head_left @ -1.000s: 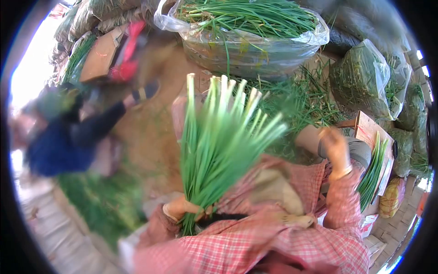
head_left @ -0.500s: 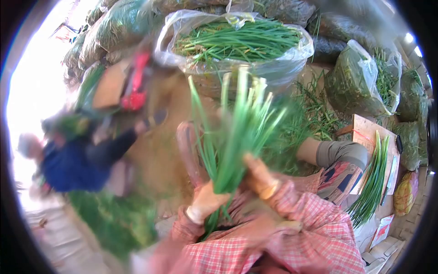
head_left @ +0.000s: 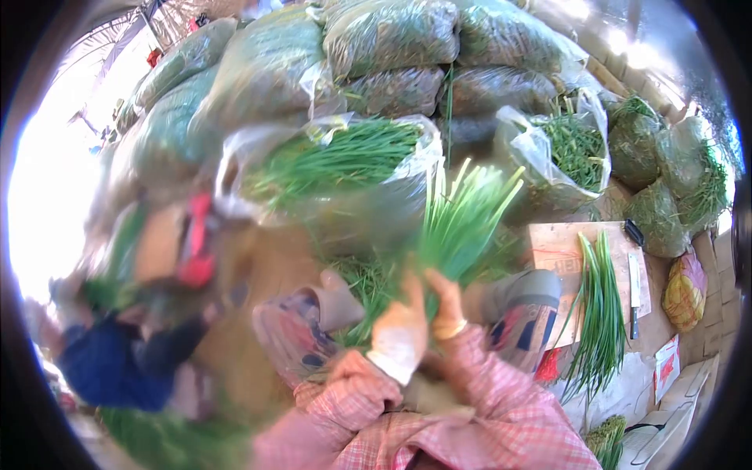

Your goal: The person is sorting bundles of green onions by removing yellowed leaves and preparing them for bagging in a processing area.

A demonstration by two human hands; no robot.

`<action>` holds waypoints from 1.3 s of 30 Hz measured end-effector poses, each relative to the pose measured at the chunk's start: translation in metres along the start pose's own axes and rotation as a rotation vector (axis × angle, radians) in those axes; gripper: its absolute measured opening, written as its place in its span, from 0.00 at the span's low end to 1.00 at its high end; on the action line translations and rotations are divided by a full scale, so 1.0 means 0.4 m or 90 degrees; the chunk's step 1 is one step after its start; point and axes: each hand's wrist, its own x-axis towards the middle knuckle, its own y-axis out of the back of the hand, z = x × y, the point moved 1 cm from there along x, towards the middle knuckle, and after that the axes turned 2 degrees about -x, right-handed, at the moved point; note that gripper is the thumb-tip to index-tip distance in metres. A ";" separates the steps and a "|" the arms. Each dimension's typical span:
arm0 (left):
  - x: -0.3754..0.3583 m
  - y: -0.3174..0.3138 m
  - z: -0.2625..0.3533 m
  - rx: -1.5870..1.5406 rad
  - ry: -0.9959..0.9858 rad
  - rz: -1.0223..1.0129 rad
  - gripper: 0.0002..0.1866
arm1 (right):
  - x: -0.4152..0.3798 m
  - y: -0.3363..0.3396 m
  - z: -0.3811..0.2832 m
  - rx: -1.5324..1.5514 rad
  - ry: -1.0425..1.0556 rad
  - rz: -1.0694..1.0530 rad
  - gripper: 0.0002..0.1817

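Note:
A bunch of garlic chives stands up in front of me, its pale cut ends upward and fanned toward the right. My left hand is at the bunch's lower left, its fingers closed against the leaves and partly smeared by motion. Close by on the right, my right hand grips the lower part of the bunch. The leaf tips below the hands are hidden. Right of my knee, another bundle of chives lies across a wooden board, its leaves hanging over the near edge.
An open plastic bag of chives stands ahead, another open bag to its right. Stacked full bags line the back. A knife lies on the board. A person in blue sits at left by a red object.
The view has tilted up and turned right. The bunch has swung from upright toward the right, and my hands have come closer together at its lower part.

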 end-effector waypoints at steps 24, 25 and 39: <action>0.160 0.201 -0.010 -0.202 -0.158 0.403 0.07 | -0.158 0.032 -0.184 -0.149 -0.150 -0.226 0.32; 0.159 0.199 -0.010 -0.196 -0.156 0.387 0.06 | -0.157 0.036 -0.182 -0.140 -0.154 -0.227 0.32; -0.019 0.244 -0.126 -1.029 -0.105 -0.290 0.06 | -0.120 0.085 -0.192 -0.114 -0.122 -0.195 0.31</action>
